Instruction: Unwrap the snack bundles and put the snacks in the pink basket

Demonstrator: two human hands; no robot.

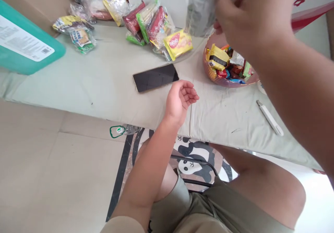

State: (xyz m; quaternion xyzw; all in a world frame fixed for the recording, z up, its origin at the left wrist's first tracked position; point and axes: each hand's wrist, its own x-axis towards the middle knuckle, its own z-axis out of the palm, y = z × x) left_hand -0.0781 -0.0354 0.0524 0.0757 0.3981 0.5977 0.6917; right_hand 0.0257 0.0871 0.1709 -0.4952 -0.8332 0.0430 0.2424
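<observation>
My left hand (pixel 180 99) rests palm up on the pale green tablecloth (pixel 104 83), fingers loosely curled, holding nothing, just right of a black phone (pixel 156 77). My right hand (pixel 237 17) is raised close to the camera, fingers pinched on a silvery clear plastic bag (pixel 199 10) held above a pink bowl (pixel 211 73) filled with wrapped sweets (pixel 227 64). A yellow snack pack (pixel 178 44) lies beside the bowl.
Several snack packets (pixel 146 20) lie heaped at the table's far side. More packets (pixel 78 32) sit at far left, near a teal box (pixel 23 45). A white pen-like tool (pixel 270 118) lies at right. My knees and a panda-print stool (pixel 193 160) show below the table edge.
</observation>
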